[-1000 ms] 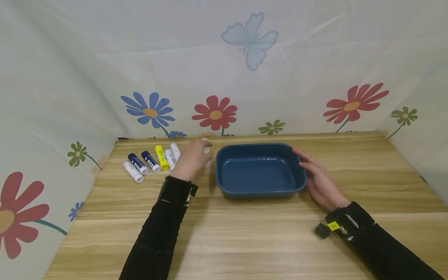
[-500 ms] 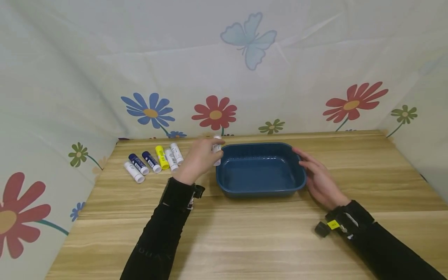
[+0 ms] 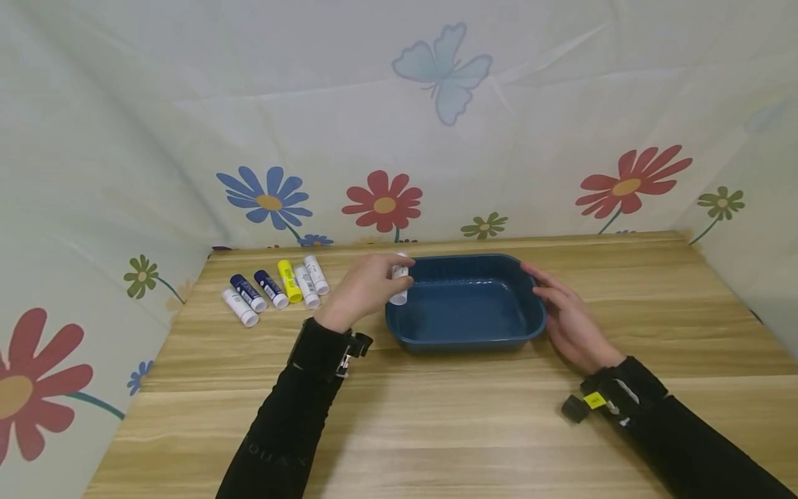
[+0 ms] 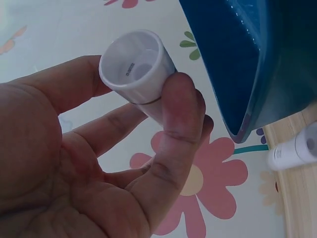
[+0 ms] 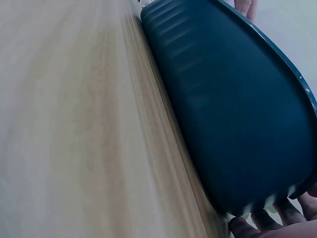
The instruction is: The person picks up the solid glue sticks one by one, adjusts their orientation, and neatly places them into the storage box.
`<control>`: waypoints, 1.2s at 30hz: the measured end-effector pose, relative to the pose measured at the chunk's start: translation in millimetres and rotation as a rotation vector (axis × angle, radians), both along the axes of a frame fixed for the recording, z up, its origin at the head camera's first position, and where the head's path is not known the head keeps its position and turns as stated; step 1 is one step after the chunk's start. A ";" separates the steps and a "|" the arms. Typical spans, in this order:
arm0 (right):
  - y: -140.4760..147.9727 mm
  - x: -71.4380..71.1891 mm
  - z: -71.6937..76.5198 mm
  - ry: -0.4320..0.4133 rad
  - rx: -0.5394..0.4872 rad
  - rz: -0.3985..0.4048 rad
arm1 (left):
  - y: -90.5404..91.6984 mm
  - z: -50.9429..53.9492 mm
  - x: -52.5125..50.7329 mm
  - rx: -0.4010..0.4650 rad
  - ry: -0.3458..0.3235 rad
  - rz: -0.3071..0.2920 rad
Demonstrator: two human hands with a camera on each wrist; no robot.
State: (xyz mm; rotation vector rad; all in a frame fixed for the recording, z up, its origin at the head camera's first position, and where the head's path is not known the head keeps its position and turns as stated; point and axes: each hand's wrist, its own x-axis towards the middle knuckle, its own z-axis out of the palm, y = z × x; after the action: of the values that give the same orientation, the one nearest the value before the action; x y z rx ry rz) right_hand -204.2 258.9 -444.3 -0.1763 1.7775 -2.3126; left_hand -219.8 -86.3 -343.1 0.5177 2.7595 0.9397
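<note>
My left hand (image 3: 364, 285) pinches a white glue stick (image 3: 400, 296) between thumb and fingers, over the left rim of a blue rectangular tub (image 3: 464, 308). In the left wrist view the recessed end of that glue stick (image 4: 136, 64) faces the camera, and the tub (image 4: 255, 79) is beside it. At the tub's right end, my right hand (image 3: 576, 333) rests its extended fingers on the outer wall and rim corner. The right wrist view shows several fingertips (image 5: 265, 220) against the end of the tub (image 5: 233, 109); part of this hand is cut off there.
Left of the tub lie more glue sticks: a white one (image 3: 240, 307), two dark blue ones (image 3: 248, 292), a yellow one (image 3: 289, 281) and two white ones (image 3: 316, 274). A flower-printed cloth (image 3: 530, 138) stands behind the wooden table (image 3: 436, 430).
My left hand has moved right with the white glue stick, from the table beside the tub to above its left rim. The right hand and the tub have stayed in place.
</note>
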 end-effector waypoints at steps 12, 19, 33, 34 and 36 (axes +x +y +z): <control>1.1 -1.5 -1.5 0.001 -0.013 0.004 | 10.5 7.8 -6.4 -0.067 -0.053 -0.079; 0.3 -1.1 -1.1 0.003 -0.039 -0.002 | 28.7 8.8 -10.3 -0.126 -0.106 -0.087; 0.3 -1.5 -2.9 -0.006 -0.013 -0.005 | 40.0 2.6 -16.8 -0.203 -0.166 -0.068; 0.6 -1.6 -2.8 -0.004 -0.013 -0.006 | 40.4 2.5 -17.1 -0.206 -0.176 -0.067; 0.7 -1.4 -2.3 0.003 -0.018 -0.011 | 41.6 3.0 -17.6 -0.211 -0.190 -0.068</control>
State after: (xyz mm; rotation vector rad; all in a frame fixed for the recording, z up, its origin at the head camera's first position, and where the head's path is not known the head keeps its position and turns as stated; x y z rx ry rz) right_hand -205.6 259.7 -446.6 -0.1727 1.7641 -2.3374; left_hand -237.4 -44.7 -340.1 0.4581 2.6107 0.6368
